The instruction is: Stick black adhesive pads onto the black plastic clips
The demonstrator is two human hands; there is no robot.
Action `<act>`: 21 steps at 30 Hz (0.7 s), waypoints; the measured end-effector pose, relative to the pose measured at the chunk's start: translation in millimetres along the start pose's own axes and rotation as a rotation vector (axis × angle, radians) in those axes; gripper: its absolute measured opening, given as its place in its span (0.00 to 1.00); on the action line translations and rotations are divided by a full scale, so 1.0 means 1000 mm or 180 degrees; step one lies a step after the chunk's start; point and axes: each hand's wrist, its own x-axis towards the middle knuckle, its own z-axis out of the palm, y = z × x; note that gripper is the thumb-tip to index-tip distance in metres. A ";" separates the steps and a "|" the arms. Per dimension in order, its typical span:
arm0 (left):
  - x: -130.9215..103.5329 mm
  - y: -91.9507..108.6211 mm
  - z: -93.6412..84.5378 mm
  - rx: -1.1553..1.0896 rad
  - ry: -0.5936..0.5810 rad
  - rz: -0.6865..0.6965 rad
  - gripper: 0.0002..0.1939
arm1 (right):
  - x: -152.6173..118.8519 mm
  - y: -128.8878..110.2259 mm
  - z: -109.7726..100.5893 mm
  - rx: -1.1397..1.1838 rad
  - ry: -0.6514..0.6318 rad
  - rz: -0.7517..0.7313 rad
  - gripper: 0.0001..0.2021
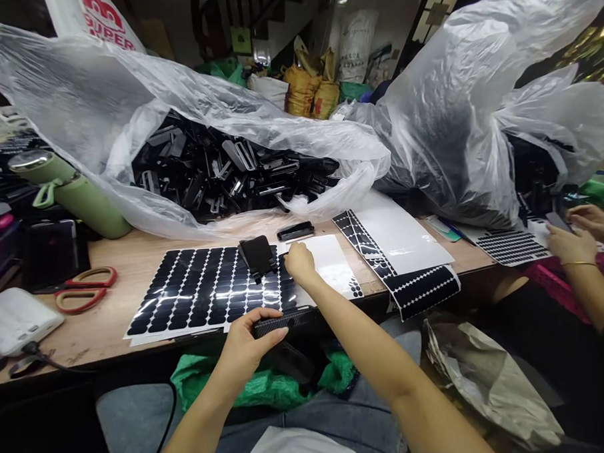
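Observation:
My left hand [244,339] grips a dark, carbon-patterned plastic piece [299,318] at the table's front edge, thumb below and fingers above. Over the right end of a sheet of black oblong stickers [189,288], my right hand [300,260] is closed in a pinch; its fingertips are hidden, so what is in them cannot be seen. A black plastic part [259,255] with small tabs rests on the sheet, just left of that hand. Behind it lies a slim black piece [295,231]. White backing paper [331,258] with a few black dots extends to the right.
A clear plastic bag [348,144] of black parts [219,170] spans the table's back. Left are a green bottle [88,196], scissors [87,289] and a white box [18,319]. More sticker sheets [425,291] overhang the front edge. At far right, another person's hands [575,241] hold something.

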 end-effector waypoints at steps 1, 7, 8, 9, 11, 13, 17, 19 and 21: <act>0.000 0.000 -0.002 0.0008 0.0033 0.0005 0.17 | 0.000 -0.002 0.005 0.0010 0.0006 -0.0038 0.08; 0.003 -0.005 -0.011 -0.0019 0.0174 0.0015 0.17 | -0.012 0.002 0.017 0.0415 -0.0066 -0.0423 0.07; 0.004 -0.006 -0.012 -0.0053 0.0178 0.0000 0.17 | -0.012 0.003 0.016 0.0540 -0.0096 -0.0447 0.05; 0.006 -0.007 -0.013 -0.0093 0.0179 -0.0012 0.18 | -0.013 0.006 0.015 0.0678 -0.0132 -0.0448 0.03; 0.007 -0.009 -0.017 -0.0174 0.0200 0.0002 0.19 | -0.016 0.010 0.009 0.0981 -0.0228 -0.0399 0.03; 0.009 -0.009 -0.022 -0.0253 0.0250 0.0059 0.20 | -0.026 0.014 -0.003 0.1275 -0.0339 -0.0334 0.06; 0.011 -0.008 -0.029 -0.0375 0.0295 0.0183 0.20 | -0.067 0.023 -0.038 0.2903 -0.0818 0.0201 0.11; 0.012 -0.007 -0.030 -0.0405 0.0249 0.0243 0.19 | -0.089 0.027 -0.052 0.3421 -0.1061 0.0528 0.13; 0.014 -0.006 -0.028 -0.0431 0.0201 0.0302 0.18 | -0.107 0.029 -0.060 0.3492 -0.1122 0.0684 0.14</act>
